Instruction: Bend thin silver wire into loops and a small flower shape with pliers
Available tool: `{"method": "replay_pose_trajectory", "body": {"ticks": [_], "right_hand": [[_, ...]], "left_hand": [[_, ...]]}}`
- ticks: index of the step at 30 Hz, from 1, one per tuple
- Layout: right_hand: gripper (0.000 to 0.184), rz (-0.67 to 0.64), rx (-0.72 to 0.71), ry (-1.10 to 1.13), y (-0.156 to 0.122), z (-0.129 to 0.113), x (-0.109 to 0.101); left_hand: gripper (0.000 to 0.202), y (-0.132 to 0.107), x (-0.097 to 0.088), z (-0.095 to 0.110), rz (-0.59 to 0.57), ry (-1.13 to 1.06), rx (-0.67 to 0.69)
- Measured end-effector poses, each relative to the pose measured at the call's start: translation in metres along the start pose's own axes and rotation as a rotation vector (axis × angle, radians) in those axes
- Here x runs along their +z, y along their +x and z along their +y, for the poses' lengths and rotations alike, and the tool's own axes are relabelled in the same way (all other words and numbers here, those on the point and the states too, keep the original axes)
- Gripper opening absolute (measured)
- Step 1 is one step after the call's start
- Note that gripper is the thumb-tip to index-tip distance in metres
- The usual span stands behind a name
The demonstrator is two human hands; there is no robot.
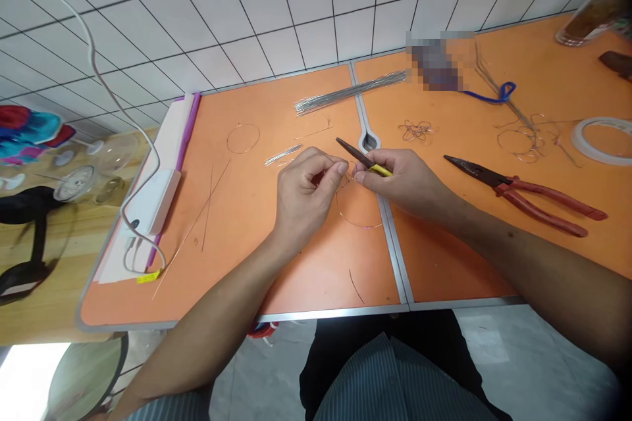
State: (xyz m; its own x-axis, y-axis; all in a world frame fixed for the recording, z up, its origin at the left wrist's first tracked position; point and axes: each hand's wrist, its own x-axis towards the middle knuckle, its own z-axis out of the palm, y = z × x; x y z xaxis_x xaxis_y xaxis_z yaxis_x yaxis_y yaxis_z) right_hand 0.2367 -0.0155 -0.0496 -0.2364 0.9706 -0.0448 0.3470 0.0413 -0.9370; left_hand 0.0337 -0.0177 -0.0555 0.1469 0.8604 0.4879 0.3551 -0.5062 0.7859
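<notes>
1. Copper-col. wire ring (pixel 353 224) sat approx. 6 o'clock of both hands' fingertips, abt equally near each; upper part mostly hidden.
2. L hand (pixel 313 184): thumb + finger pinched together, apparently on ring's wire.
3. R hand (pixel 397 174) was clamped on yellow-handled tool (pixel 363 156), long axis 10-to-4 o'clock, tip at 10.
4. Farther out: silver wire bundle (pixel 350 92) lay at 12, red-handled pliers (pixel 504 183) at 3.

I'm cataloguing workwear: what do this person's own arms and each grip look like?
The left grip and right grip are bare, ungloved human hands. The left arm and right arm show no watch or bracelet. A dark blue-grey, pinstriped fabric sleeve shows on the left arm; no right sleeve is visible.
</notes>
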Motion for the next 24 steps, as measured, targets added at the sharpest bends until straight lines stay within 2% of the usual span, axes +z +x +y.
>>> {"method": "replay_pose_trajectory", "body": {"ticks": [9,11,13,14,16,17,21,24], "right_hand": [[0.02,-0.016,-0.013,-0.011,0.001,0.003,0.004],[0.021,-0.009,0.005,-0.013,0.001,0.002,0.004],[0.021,0.005,0.021,0.002,0.0,0.0,0.002],[0.021,0.012,0.025,0.012,0.0,0.0,0.002],[0.021,0.034,0.04,0.027,0.0,-0.001,0.0],[0.021,0.042,0.05,0.03,0.0,-0.002,0.0],[0.017,0.071,0.074,0.054,0.0,-0.003,0.0],[0.015,0.075,0.069,0.072,0.001,-0.003,0.0]], "left_hand": [[0.036,0.0,0.002,0.003,0.001,-0.01,-0.059],[0.03,-0.001,0.003,0.002,-0.009,-0.017,-0.064],[0.009,-0.001,0.003,0.0,0.004,-0.032,-0.101],[0.015,-0.001,0.003,-0.002,0.015,-0.053,-0.137],[0.042,0.0,0.003,-0.004,0.019,-0.15,-0.242],[0.048,0.0,0.004,-0.006,0.004,-0.222,-0.307],[0.033,-0.001,0.009,-0.007,-0.125,-0.526,-0.587],[0.026,-0.004,0.014,-0.005,-0.19,-0.661,-0.714]]}}
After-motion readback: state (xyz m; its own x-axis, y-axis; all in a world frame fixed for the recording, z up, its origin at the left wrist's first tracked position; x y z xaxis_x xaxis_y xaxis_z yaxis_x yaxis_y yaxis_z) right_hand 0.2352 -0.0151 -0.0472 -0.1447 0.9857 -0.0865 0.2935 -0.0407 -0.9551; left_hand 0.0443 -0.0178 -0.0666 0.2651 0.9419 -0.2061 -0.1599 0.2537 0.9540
